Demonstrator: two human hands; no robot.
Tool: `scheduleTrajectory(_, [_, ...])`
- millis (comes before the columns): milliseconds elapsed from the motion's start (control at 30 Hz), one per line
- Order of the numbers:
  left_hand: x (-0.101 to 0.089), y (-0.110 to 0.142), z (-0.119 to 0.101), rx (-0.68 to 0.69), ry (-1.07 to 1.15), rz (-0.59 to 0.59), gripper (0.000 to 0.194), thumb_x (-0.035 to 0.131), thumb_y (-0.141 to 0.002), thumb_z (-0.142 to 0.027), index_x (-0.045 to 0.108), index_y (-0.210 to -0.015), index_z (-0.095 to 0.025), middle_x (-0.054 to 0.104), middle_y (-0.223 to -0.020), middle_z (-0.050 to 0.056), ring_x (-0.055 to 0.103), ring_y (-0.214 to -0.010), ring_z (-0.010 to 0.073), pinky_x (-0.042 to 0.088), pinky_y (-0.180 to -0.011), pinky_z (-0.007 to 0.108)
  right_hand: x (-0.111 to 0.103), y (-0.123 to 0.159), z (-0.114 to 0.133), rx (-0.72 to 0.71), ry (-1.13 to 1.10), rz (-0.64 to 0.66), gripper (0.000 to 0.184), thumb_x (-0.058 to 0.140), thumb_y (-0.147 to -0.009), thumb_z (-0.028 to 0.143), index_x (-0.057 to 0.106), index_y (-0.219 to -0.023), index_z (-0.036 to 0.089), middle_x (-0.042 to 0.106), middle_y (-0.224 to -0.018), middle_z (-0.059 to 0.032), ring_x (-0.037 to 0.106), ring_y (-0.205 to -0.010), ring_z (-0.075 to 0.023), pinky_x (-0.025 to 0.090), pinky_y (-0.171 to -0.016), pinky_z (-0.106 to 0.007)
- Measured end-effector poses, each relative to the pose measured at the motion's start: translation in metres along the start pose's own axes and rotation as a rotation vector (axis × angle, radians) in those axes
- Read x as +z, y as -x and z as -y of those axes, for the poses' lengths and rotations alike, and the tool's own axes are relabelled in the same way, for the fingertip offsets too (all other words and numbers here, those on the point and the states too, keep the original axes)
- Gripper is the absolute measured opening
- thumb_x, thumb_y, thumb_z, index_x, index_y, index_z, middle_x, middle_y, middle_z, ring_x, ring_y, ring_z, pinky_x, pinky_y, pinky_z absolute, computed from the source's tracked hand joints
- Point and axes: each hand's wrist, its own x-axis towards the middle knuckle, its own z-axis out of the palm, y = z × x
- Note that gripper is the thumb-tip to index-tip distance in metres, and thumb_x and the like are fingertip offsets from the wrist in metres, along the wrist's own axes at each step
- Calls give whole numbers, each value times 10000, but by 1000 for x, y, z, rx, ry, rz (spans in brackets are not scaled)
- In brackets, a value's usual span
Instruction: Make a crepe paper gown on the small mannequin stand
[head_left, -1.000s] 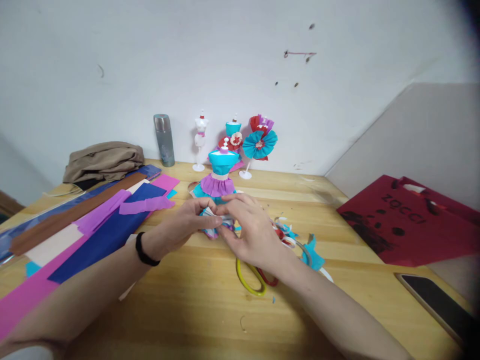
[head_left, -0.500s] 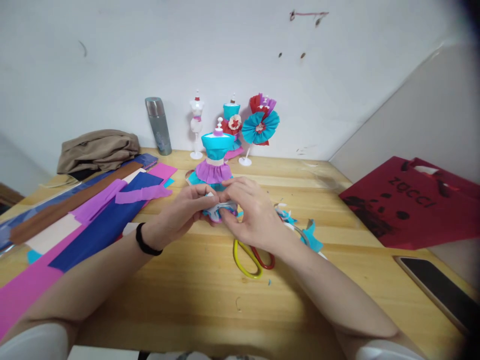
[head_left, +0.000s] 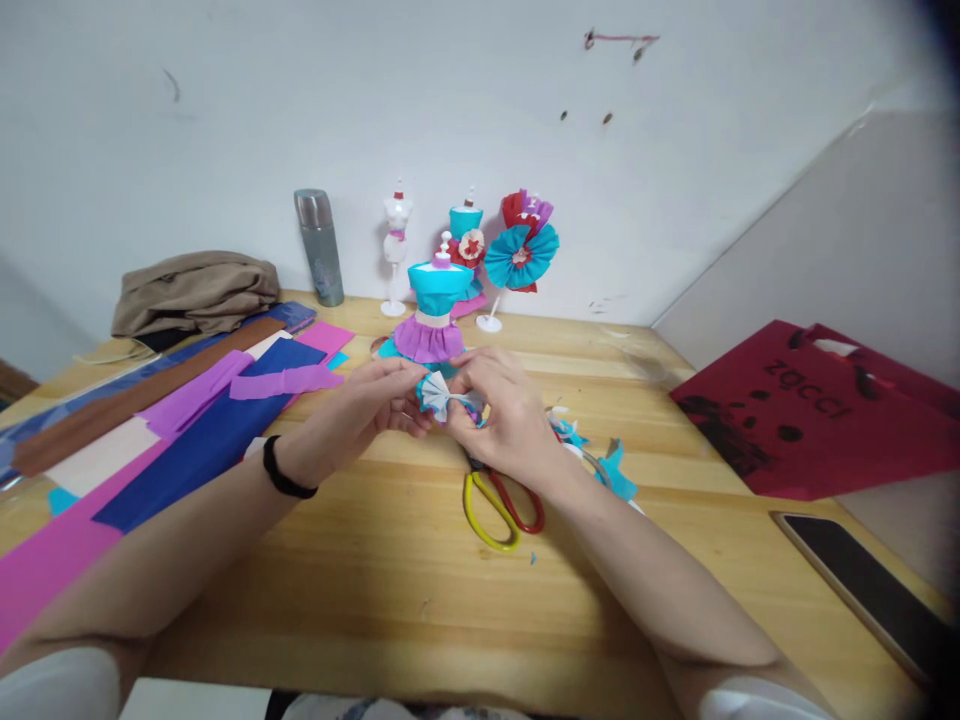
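A small layered crepe-paper bow (head_left: pixel 434 393), white with blue and purple edges, is gathered at its middle. Thumb and fingers of my right hand (head_left: pixel 499 412) pinch it there and partly cover its right half. My left hand (head_left: pixel 379 398), with a black band on the wrist, is at the bow's left side, thumb and fingers apart around its fanned edge. Right behind the hands stands a mini dress form (head_left: pixel 439 300) in a blue top and purple ruffled skirt. Scissors (head_left: pixel 491 512) with one yellow and one red handle lie below my right hand.
Crepe-paper sheets (head_left: pixel 195 450) cover the table's left side, beside a brown cloth (head_left: pixel 196 292) and a flask (head_left: pixel 319 248). Other dress forms (head_left: pixel 396 245) stand by the wall. Paper scraps (head_left: pixel 616 472), a red bag (head_left: pixel 765 410) and a phone (head_left: pixel 851 580) are at right.
My left hand has loosened its pinch and shifted slightly left. The bow's left side now shows as an opened fan, while my right hand keeps its pinch. The view has shifted slightly.
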Motion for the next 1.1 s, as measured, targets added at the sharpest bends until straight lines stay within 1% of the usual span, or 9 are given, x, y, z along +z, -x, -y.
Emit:
scheduleTrajectory(100, [-8,-1,4,-32,54,-28,337,715,-816,-453,667,-851,-121,705,-763,71,675,-634,163,546,-612,260,1,1,-1,-5,66,-56,115,498,-796,142,471,-740,239,607,-739,-59,618,-929,-280,476,-816,-436])
scheduleTrajectory(167, [-10,-2,7,-77,103,-8,403,712,-800,-524,653,-827,-126,706,-751,76,681,-632,174,548,-602,267,2,1,-2,-10,70,-68,114,502,-802,140,482,-750,239,628,-757,-59,621,-952,-281,477,-832,-447])
scheduleTrajectory(300, [-4,1,6,-105,122,46,517,680,-782,-631,643,-790,-115,694,-739,83,668,-630,167,548,-621,274,5,2,-3,-39,10,-90,116,518,-808,122,507,-791,236,668,-812,-61,627,-1020,-276,482,-873,-448])
scheduleTrajectory(467, [5,9,0,-21,-27,56,412,772,-754,-504,671,-819,-110,666,-795,63,631,-703,135,520,-656,232,9,4,-3,-67,13,-54,96,525,-839,136,525,-811,229,655,-791,-63,631,-1041,-273,483,-886,-439])
scheduleTrajectory(600, [2,8,5,-20,-92,52,368,783,-747,-451,656,-836,-117,643,-811,47,608,-737,127,509,-660,223,12,6,-3,-121,12,-1,97,531,-834,133,538,-821,228,672,-796,-50,633,-1041,-272,464,-908,-450])
scheduleTrajectory(700, [-4,3,11,-29,-109,6,382,825,-690,-430,643,-817,-120,633,-760,23,600,-683,111,505,-639,216,12,6,-4,-132,-18,54,99,542,-813,121,561,-840,214,690,-857,-73,624,-1061,-291,456,-919,-470])
scheduleTrajectory(800, [-10,-2,12,-11,-122,6,374,853,-654,-406,639,-772,-123,628,-691,8,578,-613,94,479,-581,197,6,4,-5,-63,-154,143,118,597,-836,181,605,-954,193,698,-972,-97,621,-1075,-281,476,-923,-450])
scheduleTrajectory(933, [-17,-4,9,-6,-110,61,355,845,-676,-398,660,-799,-122,636,-696,10,577,-613,92,476,-569,194,-6,0,-5,41,-331,221,370,661,-837,268,595,-1195,202,680,-1174,-99,634,-1072,-251,498,-928,-420])
scheduleTrajectory(1100, [-21,-4,8,-46,-146,94,401,837,-691,-409,669,-907,-115,663,-785,34,608,-665,112,505,-588,211,-7,1,-8,135,-422,226,388,661,-836,298,617,-1210,207,685,-1166,-96,650,-1019,-236,528,-879,-409])
